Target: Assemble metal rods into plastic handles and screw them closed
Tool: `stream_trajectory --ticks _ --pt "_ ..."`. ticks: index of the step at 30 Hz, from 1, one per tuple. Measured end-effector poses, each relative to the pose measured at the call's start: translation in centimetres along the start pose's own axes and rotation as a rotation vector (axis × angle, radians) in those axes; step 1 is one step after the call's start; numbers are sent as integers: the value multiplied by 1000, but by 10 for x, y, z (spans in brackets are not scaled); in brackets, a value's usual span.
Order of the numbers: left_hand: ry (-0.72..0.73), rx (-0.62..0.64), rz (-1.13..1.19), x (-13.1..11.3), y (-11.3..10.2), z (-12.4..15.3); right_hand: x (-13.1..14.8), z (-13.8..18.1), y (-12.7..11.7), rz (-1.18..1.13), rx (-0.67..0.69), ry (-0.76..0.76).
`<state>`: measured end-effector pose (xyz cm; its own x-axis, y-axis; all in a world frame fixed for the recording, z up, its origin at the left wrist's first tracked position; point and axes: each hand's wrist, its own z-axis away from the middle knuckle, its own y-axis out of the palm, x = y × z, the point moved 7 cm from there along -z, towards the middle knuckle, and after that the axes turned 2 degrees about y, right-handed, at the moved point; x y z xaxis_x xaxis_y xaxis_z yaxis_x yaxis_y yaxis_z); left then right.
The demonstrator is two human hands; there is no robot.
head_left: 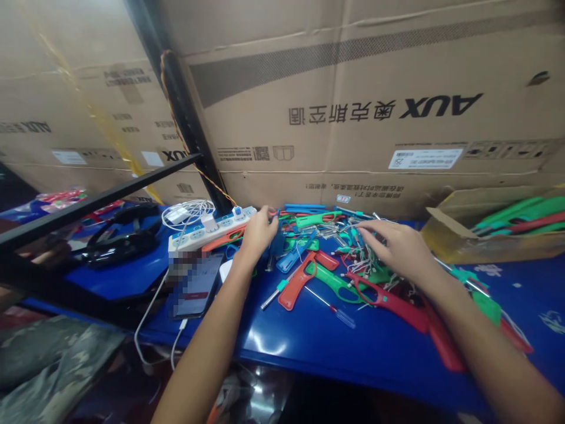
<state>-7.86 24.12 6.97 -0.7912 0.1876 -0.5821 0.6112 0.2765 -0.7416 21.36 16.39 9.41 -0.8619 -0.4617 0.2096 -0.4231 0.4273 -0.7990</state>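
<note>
My left hand (pixel 260 235) is closed at the pile's left side, around a blue lighter casing (pixel 277 246) that its fingers partly hide. Over the right of the pile, my right hand (pixel 392 246) has thumb and fingertips together at the thin white wires (pixel 362 254); whatever they pinch is too small to make out. Below lie an orange lighter casing (pixel 296 285), a green casing (pixel 333 282) and a red casing (pixel 399 305). A screwdriver with a clear handle (pixel 344 317) rests on the blue table (pixel 282 335) in front.
A white power strip (pixel 194 238) with plugs and a phone (pixel 196 288) lie left. An open carton (pixel 454 235) of lighter casings stands right. Large cardboard boxes (pixel 353 76) wall the back. A black metal frame (pixel 176 88) crosses the left, where another person's camouflage-clothed leg (pixel 53 359) shows.
</note>
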Motion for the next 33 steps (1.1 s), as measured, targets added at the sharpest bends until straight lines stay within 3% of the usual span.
stream_trajectory --ticks 4,9,12,15,17,20,23,27,33 --pt "67 -11 285 -23 -4 4 12 -1 -13 -298 15 71" --pt "120 414 929 -65 27 33 39 9 17 -731 274 241" --pt "99 643 987 -79 43 52 41 14 29 -764 318 282" --pt "136 773 940 -82 47 58 47 18 31 -764 484 225" --pt "179 714 887 -77 42 50 57 24 27 -764 638 157" --pt "257 433 570 -60 31 29 84 42 24 -705 881 -29" --pt "320 249 222 -46 25 19 108 62 30 -565 962 -207" --pt "395 272 45 -42 35 24 117 74 47 -393 954 -243" --pt "485 373 -130 -47 60 38 101 64 52 -239 837 -214"
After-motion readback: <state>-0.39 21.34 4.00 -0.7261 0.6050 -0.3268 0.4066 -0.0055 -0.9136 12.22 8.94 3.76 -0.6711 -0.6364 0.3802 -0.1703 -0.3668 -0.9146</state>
